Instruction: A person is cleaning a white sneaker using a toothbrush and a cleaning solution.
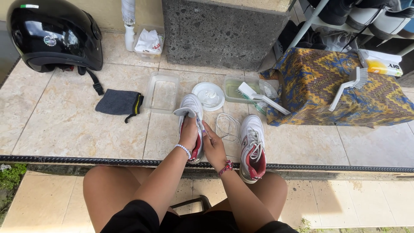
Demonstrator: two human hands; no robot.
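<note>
One head cam, looking steeply down past knees at near tiled step (64, 125); only 1 view, no overlap.

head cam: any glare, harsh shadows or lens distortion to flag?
Head view: bright daylight, sharp overall; specular glare on the black helmet; soft shadows beside the left hand and right hand on the white shoe; wide-angle bowing along the tile step edge.

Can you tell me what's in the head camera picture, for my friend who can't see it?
A seated person's left hand and right hand both grip a white and red sneaker standing on a tiled ledge. Its laced twin sits to the right beside a loose shoelace, and a black helmet rests far left.
</note>
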